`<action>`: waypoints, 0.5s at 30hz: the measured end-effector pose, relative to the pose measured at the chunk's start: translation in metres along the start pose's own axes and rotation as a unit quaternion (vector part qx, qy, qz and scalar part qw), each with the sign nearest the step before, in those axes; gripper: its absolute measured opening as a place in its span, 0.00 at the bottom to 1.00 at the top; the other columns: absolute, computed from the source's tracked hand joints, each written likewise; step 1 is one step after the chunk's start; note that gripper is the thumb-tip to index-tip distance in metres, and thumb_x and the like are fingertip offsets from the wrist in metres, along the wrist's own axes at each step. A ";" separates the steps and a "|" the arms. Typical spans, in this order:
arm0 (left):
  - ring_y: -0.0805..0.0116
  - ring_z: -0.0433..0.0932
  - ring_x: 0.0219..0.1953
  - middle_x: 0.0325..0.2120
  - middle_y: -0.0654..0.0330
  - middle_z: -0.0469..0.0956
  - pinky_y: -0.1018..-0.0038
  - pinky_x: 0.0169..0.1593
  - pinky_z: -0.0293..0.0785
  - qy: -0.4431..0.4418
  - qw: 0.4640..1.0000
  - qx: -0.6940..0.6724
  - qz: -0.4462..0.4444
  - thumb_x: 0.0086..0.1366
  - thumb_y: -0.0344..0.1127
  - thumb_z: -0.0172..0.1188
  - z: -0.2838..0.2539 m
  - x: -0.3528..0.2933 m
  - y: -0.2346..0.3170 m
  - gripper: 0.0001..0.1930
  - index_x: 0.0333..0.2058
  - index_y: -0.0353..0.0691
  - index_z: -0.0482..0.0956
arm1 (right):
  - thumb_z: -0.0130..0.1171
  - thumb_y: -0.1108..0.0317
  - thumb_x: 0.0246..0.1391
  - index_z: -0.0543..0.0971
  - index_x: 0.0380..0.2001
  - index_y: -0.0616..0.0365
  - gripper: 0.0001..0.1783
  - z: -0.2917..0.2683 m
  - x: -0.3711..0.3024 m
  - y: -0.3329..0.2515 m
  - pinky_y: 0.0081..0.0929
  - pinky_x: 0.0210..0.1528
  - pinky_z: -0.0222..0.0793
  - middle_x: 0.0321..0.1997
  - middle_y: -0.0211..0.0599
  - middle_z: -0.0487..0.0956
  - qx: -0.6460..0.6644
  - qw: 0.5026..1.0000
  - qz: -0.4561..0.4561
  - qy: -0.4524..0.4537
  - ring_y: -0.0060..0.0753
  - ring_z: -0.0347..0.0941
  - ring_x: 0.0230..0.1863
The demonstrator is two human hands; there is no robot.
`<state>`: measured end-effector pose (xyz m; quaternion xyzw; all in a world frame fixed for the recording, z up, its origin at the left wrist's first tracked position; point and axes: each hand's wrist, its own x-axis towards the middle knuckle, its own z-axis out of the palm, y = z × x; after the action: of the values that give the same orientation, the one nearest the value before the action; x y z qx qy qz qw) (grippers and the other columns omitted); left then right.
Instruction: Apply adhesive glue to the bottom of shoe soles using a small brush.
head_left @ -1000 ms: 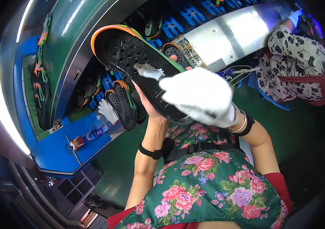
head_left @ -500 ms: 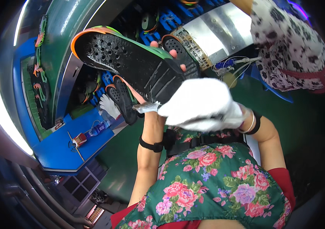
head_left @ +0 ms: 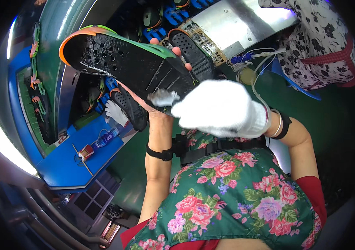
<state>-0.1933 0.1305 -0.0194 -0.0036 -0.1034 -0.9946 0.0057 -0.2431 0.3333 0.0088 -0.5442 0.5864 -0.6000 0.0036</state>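
Observation:
My left hand (head_left: 177, 51) is bare and wrapped round a shoe (head_left: 131, 62), its fingertips showing over the far edge and its palm hidden beneath. The shoe's black underside faces up, with round holes toward the orange end, several grooves across the middle, and green and orange sides. In a white glove, my right hand (head_left: 223, 109) is closed round a small brush, whose handle is hidden by the glove. The pale, motion-blurred bristles (head_left: 163, 98) lie over the near end of the underside; whether they touch is unclear.
More dark shoes (head_left: 192, 52) with holed undersides stand beyond and left. A blue bench (head_left: 67, 166) at left holds a bottle (head_left: 105, 137), a red box (head_left: 86, 152) and a white glove (head_left: 115, 111). Beyond is a metal machine cover (head_left: 231, 27). A co-worker's patterned sleeve (head_left: 319, 41) is at right.
The shoe has shifted left and slightly up with my left hand. The brush has moved up onto the black underside from its near edge. The co-worker's arm has also shifted.

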 end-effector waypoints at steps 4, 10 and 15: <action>0.34 0.67 0.66 0.69 0.37 0.61 0.37 0.63 0.72 -0.009 0.997 -0.072 0.000 0.60 0.80 0.55 0.006 0.002 -0.006 0.60 0.76 0.40 0.48 | 0.72 0.71 0.50 0.88 0.38 0.50 0.10 0.000 0.001 0.004 0.30 0.40 0.80 0.40 0.33 0.88 0.232 0.971 0.056 0.016 0.36 0.84 0.40; 0.26 0.66 0.64 0.72 0.36 0.53 0.37 0.60 0.75 -0.019 1.000 -0.022 0.006 0.58 0.81 0.57 -0.003 0.001 -0.002 0.62 0.75 0.38 0.49 | 0.69 0.71 0.52 0.88 0.40 0.48 0.10 0.007 -0.005 0.000 0.35 0.47 0.80 0.46 0.29 0.88 0.060 0.998 0.028 -0.015 0.38 0.84 0.44; 0.35 0.73 0.57 0.59 0.30 0.67 0.50 0.56 0.81 -0.007 0.993 -0.068 -0.094 0.48 0.85 0.61 -0.009 -0.009 0.008 0.68 0.72 0.36 0.52 | 0.74 0.67 0.52 0.90 0.36 0.50 0.07 -0.009 -0.004 0.006 0.32 0.52 0.79 0.40 0.33 0.88 0.251 0.961 0.110 -0.031 0.33 0.85 0.46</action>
<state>-0.1844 0.1212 -0.0262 -0.0010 -0.0355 -0.9954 -0.0886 -0.2509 0.3409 0.0046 -0.4758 0.4729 -0.7068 0.2244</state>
